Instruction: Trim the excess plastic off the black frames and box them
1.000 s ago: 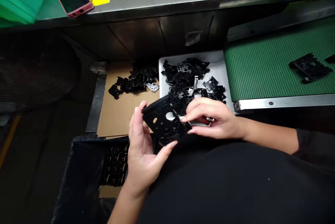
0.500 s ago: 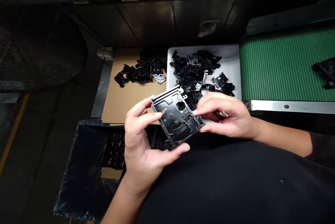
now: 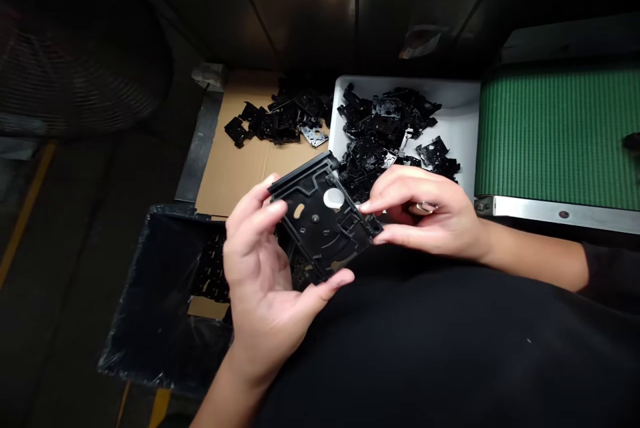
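Note:
A flat black moulded plastic part (image 3: 320, 231), with a round hole, a slot and raised ribs, is held tilted between my two hands. My left hand (image 3: 270, 268) grips its left and lower edges, fingers on the upper left side and thumb at the bottom corner. At the part's right edge, my right hand (image 3: 425, 211) pinches the corner between thumb and fingers; a ring shows on one finger. Behind the part, a white tray (image 3: 463, 108) holds a heap of similar black parts (image 3: 370, 155). More black parts (image 3: 280, 121) lie on brown cardboard (image 3: 220, 175) to the left.
To the right runs a green conveyor belt (image 3: 555, 141) with a metal edge rail (image 3: 575, 211). A bin lined with dark plastic (image 3: 150, 308) stands at lower left, with black parts inside. A large fan (image 3: 75, 75) is at far left.
Both hands have shifted slightly left and up with the black plastic part, whose tilt has changed. The view has dipped, so the phone on the shelf is out of sight.

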The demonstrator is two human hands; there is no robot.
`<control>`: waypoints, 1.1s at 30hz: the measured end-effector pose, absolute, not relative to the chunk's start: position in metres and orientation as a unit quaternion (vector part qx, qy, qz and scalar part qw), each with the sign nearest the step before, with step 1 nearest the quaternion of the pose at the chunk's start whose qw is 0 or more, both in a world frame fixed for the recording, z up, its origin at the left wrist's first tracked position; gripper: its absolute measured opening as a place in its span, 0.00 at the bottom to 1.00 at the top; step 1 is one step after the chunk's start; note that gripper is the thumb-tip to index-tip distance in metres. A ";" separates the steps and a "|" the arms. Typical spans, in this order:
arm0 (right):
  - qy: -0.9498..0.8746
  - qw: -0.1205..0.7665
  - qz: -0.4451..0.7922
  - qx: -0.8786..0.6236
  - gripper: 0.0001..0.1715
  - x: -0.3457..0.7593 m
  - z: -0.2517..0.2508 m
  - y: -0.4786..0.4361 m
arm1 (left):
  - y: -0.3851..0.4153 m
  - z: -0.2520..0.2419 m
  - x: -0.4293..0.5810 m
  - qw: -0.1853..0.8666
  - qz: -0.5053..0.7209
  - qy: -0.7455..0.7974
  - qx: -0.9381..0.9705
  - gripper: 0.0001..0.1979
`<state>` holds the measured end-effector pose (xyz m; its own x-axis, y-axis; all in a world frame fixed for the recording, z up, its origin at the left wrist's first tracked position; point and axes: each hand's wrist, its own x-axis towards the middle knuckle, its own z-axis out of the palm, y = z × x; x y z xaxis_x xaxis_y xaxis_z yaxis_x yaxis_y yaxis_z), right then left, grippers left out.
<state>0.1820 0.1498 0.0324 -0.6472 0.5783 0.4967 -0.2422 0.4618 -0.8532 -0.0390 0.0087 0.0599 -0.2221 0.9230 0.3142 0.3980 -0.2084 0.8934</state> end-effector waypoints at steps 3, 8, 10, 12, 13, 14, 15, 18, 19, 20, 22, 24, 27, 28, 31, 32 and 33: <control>-0.750 0.406 0.512 -0.101 0.18 0.175 0.033 0.150 | 0.003 0.059 -0.041 0.259 0.525 0.586 0.560 0.59; -0.743 0.411 0.520 -0.090 0.19 0.162 0.037 0.146 | -0.008 0.058 -0.054 0.243 0.504 0.614 0.557 0.62; -0.741 0.415 0.520 -0.090 0.19 0.156 0.038 0.143 | -0.011 0.058 -0.060 0.227 0.504 0.616 0.562 0.63; -0.740 0.419 0.517 -0.092 0.18 0.149 0.040 0.139 | -0.013 0.058 -0.067 0.214 0.505 0.615 0.567 0.63; -0.741 0.420 0.515 -0.095 0.18 0.145 0.041 0.137 | -0.014 0.058 -0.071 0.211 0.508 0.613 0.568 0.63; -0.743 0.421 0.511 -0.097 0.18 0.141 0.043 0.135 | -0.015 0.058 -0.075 0.210 0.512 0.610 0.567 0.62; -0.745 0.422 0.507 -0.098 0.18 0.137 0.044 0.133 | -0.016 0.058 -0.079 0.211 0.516 0.607 0.566 0.62; -0.749 0.428 0.497 -0.098 0.17 0.123 0.049 0.125 | -0.020 0.060 -0.094 0.215 0.532 0.591 0.567 0.61; -0.749 0.431 0.493 -0.097 0.17 0.117 0.051 0.123 | -0.021 0.061 -0.099 0.216 0.535 0.585 0.570 0.61; -0.750 0.433 0.490 -0.097 0.16 0.112 0.053 0.120 | -0.023 0.063 -0.105 0.217 0.537 0.579 0.574 0.61; -0.749 0.439 0.486 -0.098 0.16 0.100 0.056 0.114 | -0.027 0.065 -0.117 0.216 0.541 0.571 0.579 0.61; -0.747 0.442 0.487 -0.097 0.15 0.088 0.059 0.109 | -0.031 0.066 -0.129 0.214 0.543 0.566 0.582 0.61; -0.745 0.442 0.491 -0.090 0.15 0.072 0.062 0.103 | -0.039 0.065 -0.148 0.216 0.543 0.565 0.583 0.62; -0.746 0.443 0.490 -0.086 0.15 0.067 0.063 0.101 | -0.041 0.064 -0.154 0.216 0.542 0.565 0.583 0.63; -0.749 0.445 0.485 -0.075 0.15 0.053 0.065 0.096 | -0.048 0.061 -0.167 0.204 0.540 0.573 0.582 0.62; -0.751 0.443 0.484 -0.074 0.14 0.049 0.066 0.094 | -0.051 0.061 -0.170 0.200 0.539 0.581 0.575 0.60; -0.754 0.441 0.482 -0.074 0.14 0.045 0.066 0.093 | -0.053 0.061 -0.173 0.199 0.539 0.592 0.566 0.57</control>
<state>0.0453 0.0928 0.0664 -0.5996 0.5366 0.5937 -0.3136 0.5250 -0.7912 -0.1729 -0.0528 0.0612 -0.2808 0.8838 0.3743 0.4559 -0.2203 0.8623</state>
